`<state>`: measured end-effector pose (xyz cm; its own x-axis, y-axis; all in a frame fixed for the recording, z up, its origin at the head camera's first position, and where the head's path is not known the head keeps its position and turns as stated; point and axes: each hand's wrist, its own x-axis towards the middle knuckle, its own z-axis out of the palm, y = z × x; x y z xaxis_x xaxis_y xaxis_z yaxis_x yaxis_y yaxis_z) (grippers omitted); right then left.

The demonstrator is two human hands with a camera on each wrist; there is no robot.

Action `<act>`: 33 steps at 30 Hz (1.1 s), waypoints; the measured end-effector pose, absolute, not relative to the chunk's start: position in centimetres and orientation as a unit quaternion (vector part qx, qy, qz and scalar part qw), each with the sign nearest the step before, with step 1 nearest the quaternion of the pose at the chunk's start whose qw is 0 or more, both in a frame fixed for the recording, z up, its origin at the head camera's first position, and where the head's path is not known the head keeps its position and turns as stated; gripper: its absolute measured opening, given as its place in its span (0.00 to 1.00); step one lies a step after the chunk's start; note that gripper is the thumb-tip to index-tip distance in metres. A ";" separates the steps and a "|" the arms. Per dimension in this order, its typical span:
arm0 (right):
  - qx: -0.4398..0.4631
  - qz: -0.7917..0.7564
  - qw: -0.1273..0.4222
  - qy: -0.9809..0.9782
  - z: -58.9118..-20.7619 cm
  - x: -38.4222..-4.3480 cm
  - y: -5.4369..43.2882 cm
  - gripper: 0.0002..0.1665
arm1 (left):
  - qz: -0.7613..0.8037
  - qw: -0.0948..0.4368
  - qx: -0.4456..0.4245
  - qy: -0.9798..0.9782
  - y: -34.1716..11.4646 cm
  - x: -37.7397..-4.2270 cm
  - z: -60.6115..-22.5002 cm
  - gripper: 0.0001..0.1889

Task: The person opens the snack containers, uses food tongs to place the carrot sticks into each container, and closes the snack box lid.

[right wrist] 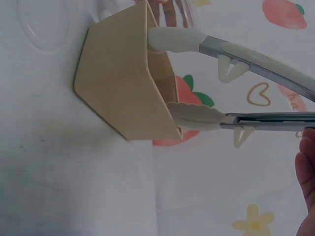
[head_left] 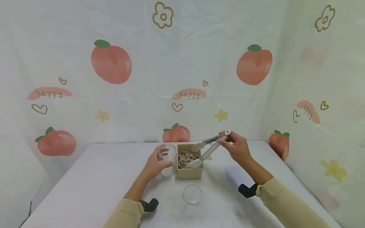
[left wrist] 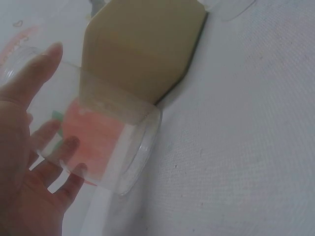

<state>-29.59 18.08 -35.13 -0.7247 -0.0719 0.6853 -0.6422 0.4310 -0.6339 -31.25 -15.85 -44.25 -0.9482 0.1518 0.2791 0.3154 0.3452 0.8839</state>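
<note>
My left hand (head_left: 154, 164) grips a clear plastic jar (head_left: 169, 169) from its left side, thumb in front and fingers behind. The jar is upright and its mouth is uncovered. Right beside it stands a beige square box (head_left: 190, 174) holding a heap of greyish-brown strips (head_left: 186, 158). In my right hand (head_left: 238, 147) is a pair of tongs (head_left: 209, 151) with white tips and grey metal arms. Their arms are spread, and both tips reach down into the box's opening, as the right wrist view also shows. The jar looks see-through in the left wrist view.
A round clear lid (head_left: 192, 194) lies flat on the white table (head_left: 114, 183) in front of the box. Behind the table hangs a white cloth backdrop (head_left: 182, 57) printed with peaches, and it continues along the right side. Black wrist mounts sit at both sleeves.
</note>
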 end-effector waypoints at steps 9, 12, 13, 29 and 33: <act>0.194 0.568 0.194 -0.776 -35.4 -31.5 16.4 0.16 | -0.552 0.078 -0.145 -0.818 -16.0 -31.3 -44.2 0.47; 0.208 0.601 0.116 -0.763 -35.7 -32.2 15.9 0.20 | -0.551 0.081 -0.141 -0.819 -16.1 -31.3 -44.2 0.46; 0.211 0.605 0.088 -0.763 -35.7 -32.4 15.8 0.22 | -0.550 0.082 -0.140 -0.819 -16.1 -31.3 -44.2 0.46; 0.297 0.602 -0.107 -0.734 -36.7 -33.9 18.1 0.31 | -0.564 0.071 -0.139 -0.811 -15.6 -30.7 -43.3 0.46; 0.307 0.596 -0.105 -0.734 -36.7 -33.9 18.2 0.30 | -0.563 0.066 -0.144 -0.811 -15.2 -29.2 -41.5 0.44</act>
<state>-33.88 18.21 -36.69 -0.7896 -0.5762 0.2110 -0.3246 0.1003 -0.9405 -29.17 -15.18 -41.54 -0.9495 0.1598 0.2700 0.3088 0.3249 0.8939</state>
